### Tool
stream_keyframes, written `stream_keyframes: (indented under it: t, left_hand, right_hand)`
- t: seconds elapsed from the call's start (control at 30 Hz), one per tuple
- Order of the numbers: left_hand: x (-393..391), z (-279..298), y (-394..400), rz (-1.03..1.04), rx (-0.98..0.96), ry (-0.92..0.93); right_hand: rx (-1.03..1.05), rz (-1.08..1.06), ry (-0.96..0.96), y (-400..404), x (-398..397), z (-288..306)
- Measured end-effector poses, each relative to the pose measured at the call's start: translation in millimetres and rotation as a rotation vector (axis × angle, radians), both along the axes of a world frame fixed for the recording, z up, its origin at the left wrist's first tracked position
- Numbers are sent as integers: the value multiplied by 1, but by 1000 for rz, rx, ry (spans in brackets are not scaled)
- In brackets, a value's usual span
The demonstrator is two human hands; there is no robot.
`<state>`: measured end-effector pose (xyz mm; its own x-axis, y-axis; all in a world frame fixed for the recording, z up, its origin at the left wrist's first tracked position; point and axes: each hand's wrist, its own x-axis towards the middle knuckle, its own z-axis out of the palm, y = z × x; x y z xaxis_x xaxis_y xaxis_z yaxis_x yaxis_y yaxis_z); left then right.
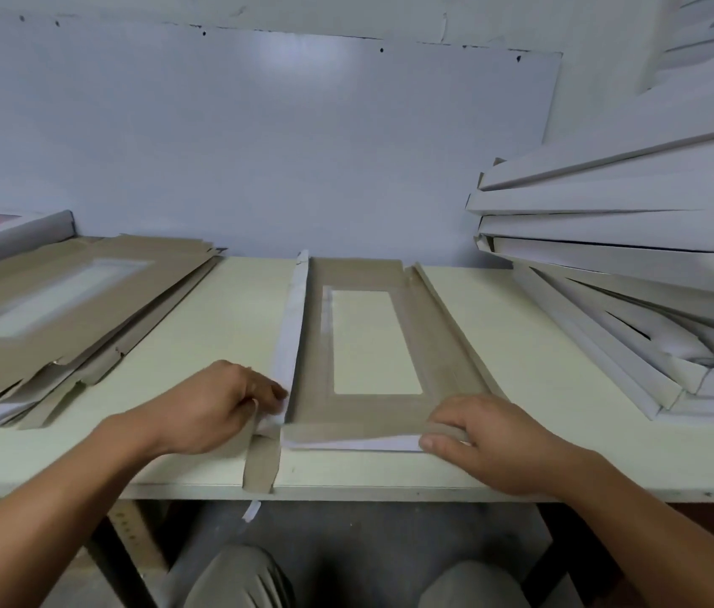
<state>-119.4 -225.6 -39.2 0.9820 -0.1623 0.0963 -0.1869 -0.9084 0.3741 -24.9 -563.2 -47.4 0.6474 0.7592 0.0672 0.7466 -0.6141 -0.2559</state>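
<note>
A flat brown cardboard box blank (412, 326) with a long rectangular window cut-out lies in the middle of the pale table (232, 313), its white side facing down. Its left side flap (291, 318) is folded upright, showing white. My left hand (214, 405) pinches the near end of that flap at the blank's near left corner. My right hand (482, 436) grips the near end flap (355, 434) at the near right corner, thumb under it and fingers over it, lifting it slightly. A narrow brown tab (260, 469) hangs over the table's front edge.
A stack of flat brown blanks (61, 309) lies at the left. Several folded white boxes (636, 265) are piled at the right, reaching high. A white wall panel (258, 138) stands behind the table. My knees show below the front edge.
</note>
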Motion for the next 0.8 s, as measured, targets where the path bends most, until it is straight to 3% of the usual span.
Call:
stream_keyframes:
  t: [0.1, 0.23, 0.37, 0.57, 0.67, 0.8]
  left_hand:
    - [-18, 2, -20, 27, -50, -57]
    - [-33, -18, -57, -52, 345, -299]
    - [-40, -41, -92, -144, 501, -409]
    - [-40, -35, -103, -50, 689, -201]
    - [-47, -23, -91, 0, 690, -198]
    - [-40, -13, -76, -39, 663, -58]
  right_hand:
    - [31, -90, 38, 7, 4, -5]
    - [50, -91, 50, 14, 2, -13]
    - [113, -12, -37, 20, -5, -23]
    - [-187, -9, -122, 16, -30, -45]
    - [-281, -104, -203, -6, -27, -39]
    - [-318, -117, -278, -19, -21, -31]
